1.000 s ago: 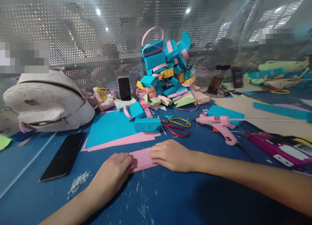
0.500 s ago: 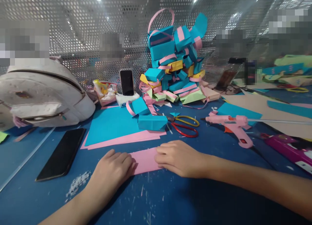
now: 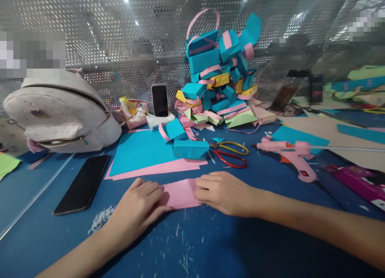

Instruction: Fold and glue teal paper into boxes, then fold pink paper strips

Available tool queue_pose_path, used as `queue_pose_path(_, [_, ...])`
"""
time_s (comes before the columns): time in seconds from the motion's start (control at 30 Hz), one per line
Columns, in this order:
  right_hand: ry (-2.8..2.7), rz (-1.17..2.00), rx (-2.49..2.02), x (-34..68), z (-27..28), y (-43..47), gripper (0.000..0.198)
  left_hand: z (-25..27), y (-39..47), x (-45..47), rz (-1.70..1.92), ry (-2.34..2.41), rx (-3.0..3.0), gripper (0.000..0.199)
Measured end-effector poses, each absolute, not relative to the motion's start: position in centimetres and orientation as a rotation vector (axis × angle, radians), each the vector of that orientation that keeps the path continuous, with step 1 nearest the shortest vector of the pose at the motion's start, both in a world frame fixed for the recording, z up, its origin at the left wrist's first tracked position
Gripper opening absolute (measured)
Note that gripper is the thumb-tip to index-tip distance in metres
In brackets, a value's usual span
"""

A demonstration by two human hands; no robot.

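A pink piece of paper (image 3: 182,194) lies on the blue table between my hands. My left hand (image 3: 144,199) is closed over its left end, fingers curled onto it. On the right end sits my right hand (image 3: 222,193), its fingers bent together over the paper; the thumbs and the ends under the hands are hidden. Just beyond the paper are a folded blue paper box (image 3: 191,149) and scissors (image 3: 231,153) with one yellow and one red handle.
Blue sheets (image 3: 141,151) over pink ones lie behind my left hand, near a black phone (image 3: 82,183). A white backpack (image 3: 66,117) stands left. At the back rises a pile of paper boxes (image 3: 204,61). A pink glue gun (image 3: 288,149) lies right.
The view has shifted slightly, so the surroundings sit a little further right. The pink paper's far edge looks more raised and curved between my hands, which keep their hold.
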State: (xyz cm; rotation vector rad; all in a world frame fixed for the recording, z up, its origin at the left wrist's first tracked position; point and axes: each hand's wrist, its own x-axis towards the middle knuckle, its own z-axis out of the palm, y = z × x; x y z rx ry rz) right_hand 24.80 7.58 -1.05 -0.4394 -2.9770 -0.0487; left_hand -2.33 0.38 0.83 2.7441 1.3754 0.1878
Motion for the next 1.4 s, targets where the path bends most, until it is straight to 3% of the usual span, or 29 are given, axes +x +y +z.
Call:
queue_pose_path(0.17, [-2.97,-0.154,-0.41,24.9,-0.6,7.9,0.016,0.6,-0.1,-1.6,0.206,1.299,2.698,0.023])
queue_pose_path(0.63, [-2.92,0.02,-0.56,23.0,-1.1,6.8,0.023,-0.3,-0.7,-1.4,0.21,1.433,2.894,0.036])
queue_pose_path(0.97, [-2.944,-0.07,-0.591,22.8,-1.1,6.5,0.014,0.9,-0.9,-0.5,0.083,1.47,3.28,0.034])
queue_pose_path(1.2, [-2.957,-0.095,-0.588,22.8,-1.1,6.6,0.015,0.8,-1.3,-0.4,0.161,1.1,3.328,0.045])
queue_pose_path(1.4, [-2.958,-0.124,-0.588,22.9,-1.0,6.6,0.013,1.5,-1.1,-0.3,0.266,1.045,3.248,0.036])
